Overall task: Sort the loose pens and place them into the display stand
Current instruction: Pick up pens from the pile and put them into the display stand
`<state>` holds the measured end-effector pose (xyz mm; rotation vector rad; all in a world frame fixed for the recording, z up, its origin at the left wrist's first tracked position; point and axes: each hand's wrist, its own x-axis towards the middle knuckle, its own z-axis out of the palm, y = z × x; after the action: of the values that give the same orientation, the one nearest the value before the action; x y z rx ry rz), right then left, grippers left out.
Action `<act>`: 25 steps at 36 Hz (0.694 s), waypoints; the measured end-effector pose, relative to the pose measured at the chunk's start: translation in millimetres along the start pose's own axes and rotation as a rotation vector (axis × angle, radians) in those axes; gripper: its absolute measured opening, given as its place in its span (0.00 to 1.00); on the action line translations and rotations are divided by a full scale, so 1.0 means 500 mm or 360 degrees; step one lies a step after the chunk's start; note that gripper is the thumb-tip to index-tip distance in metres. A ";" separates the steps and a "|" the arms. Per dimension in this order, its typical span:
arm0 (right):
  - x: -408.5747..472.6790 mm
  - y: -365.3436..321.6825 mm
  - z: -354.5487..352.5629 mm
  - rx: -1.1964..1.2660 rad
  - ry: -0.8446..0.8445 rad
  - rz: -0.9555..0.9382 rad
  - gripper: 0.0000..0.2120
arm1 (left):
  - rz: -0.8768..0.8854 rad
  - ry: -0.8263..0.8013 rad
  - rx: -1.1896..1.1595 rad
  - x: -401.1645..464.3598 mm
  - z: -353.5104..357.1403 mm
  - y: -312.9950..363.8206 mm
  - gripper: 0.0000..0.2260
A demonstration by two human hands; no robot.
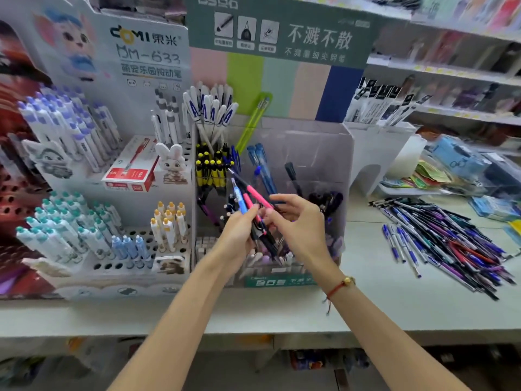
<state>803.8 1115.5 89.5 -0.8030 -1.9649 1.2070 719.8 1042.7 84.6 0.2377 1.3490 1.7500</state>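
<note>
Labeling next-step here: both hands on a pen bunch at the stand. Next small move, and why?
Probably the right hand draws one pink pen out of the bunch the left hand grips. Its fingers already pinch there, the bunch mixes pink, blue and dark pens, and the clear display stand has open compartments just behind.

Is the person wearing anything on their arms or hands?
Both forearms are bare, with no sleeves in view and no gloves. The left hand has nothing on it or its wrist. By the right hand, a thin red string bracelet with a small gold-coloured bead goes round the wrist, with loose thread ends hanging down.
</note>
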 end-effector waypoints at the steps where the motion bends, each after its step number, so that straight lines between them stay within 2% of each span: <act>1: -0.002 0.005 0.006 -0.0106 0.0015 -0.0053 0.11 | -0.0002 0.0030 0.0029 0.002 0.003 0.000 0.13; 5: -0.007 0.004 0.005 -0.0201 0.0002 -0.0100 0.10 | -0.0031 0.0091 0.0071 0.008 0.007 0.001 0.16; 11: -0.004 0.003 -0.022 -0.0262 -0.0236 -0.0048 0.15 | -0.0074 0.0114 0.0040 0.019 0.004 0.001 0.15; 20: -0.005 0.029 -0.016 -0.0347 -0.0181 -0.0039 0.12 | -0.0108 0.0120 0.0093 0.023 0.004 -0.026 0.14; 25: -0.015 0.032 -0.015 -0.0211 -0.0186 0.0000 0.15 | -0.0097 0.0033 0.0146 0.021 0.001 -0.031 0.13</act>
<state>816.8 1119.4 75.5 -0.8145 -2.1583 1.1567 721.8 1050.8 68.1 0.2274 1.4385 1.6463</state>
